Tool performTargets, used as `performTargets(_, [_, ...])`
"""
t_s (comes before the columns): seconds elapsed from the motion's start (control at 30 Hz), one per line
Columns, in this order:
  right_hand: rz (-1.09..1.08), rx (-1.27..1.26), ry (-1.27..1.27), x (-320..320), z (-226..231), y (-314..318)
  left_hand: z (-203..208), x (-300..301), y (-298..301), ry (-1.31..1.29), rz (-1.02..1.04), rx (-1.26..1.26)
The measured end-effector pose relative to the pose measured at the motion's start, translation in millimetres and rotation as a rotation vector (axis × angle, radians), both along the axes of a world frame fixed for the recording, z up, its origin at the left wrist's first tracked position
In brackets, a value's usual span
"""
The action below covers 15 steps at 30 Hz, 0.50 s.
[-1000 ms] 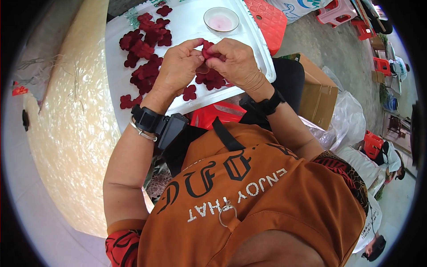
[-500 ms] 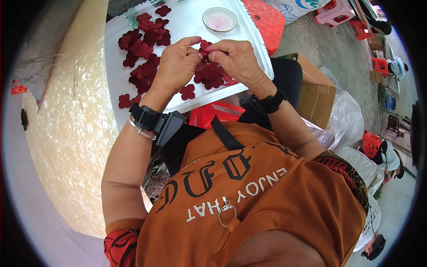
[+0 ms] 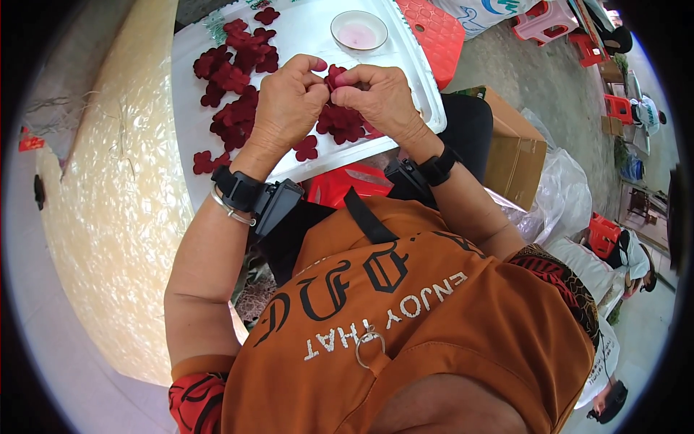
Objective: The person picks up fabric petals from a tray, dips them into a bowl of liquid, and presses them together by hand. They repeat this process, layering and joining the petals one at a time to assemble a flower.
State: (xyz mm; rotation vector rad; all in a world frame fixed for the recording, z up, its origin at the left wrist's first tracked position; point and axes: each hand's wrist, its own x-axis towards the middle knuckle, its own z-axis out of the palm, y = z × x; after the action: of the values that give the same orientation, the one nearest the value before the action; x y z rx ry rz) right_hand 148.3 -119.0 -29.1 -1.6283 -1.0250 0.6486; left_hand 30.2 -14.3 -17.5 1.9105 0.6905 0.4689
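Left hand is shifting slightly up and left versus a second ago, its index tip now standing off the held flower; tray layout is staying put. Going left to right: cream glossy panel is running down along the tray's left side. Main flower pile, dark red and overlapping, is lying on the tray's left half, probably parked there for reach while leaving the middle free. Left fingers are curling, index raised; can't tell whether the thumb is touching the held flower. Single flower is lying near the tray's near edge. Held flower is sitting up above the tray, petals bunched, likely being kept there so a drop is landing on the tray. Second flower pile is lying below it, partly hidden. Bowl with pinkish contents is standing toward the far side, probably to stay clear of the wrists. Right hand is pinching the held flower between thumb and index, doing the steadying, I'd judge. Red stool is standing past the tray's right edge. Cardboard box and clear plastic bag are sitting farther right, off the tray.
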Motion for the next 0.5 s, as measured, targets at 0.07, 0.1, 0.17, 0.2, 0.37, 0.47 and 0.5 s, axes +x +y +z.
performTargets(0.07, [-0.011,0.005,0.010,0,0,0,0,0,-1,-0.028,0.008,0.089])
performTargets(0.1, [0.006,-0.009,0.038,1,-2,1,-1,0,-1,-0.043,0.012,0.134])
performTargets(0.17, [0.040,-0.036,0.095,2,-5,2,-1,0,-2,-0.048,0.002,0.179])
performTargets(0.2, [0.040,-0.035,0.094,1,-6,1,0,0,-3,-0.052,-0.007,0.223])
performTargets(0.37, [0.010,0.029,0.164,-1,-8,1,2,0,-5,-0.114,-0.012,0.227])
performTargets(0.47, [0.006,0.067,0.292,1,-9,1,3,0,-7,-0.149,-0.014,0.244])
performTargets(0.5, [0.019,0.033,0.253,4,-12,2,3,0,-8,-0.167,-0.018,0.252])
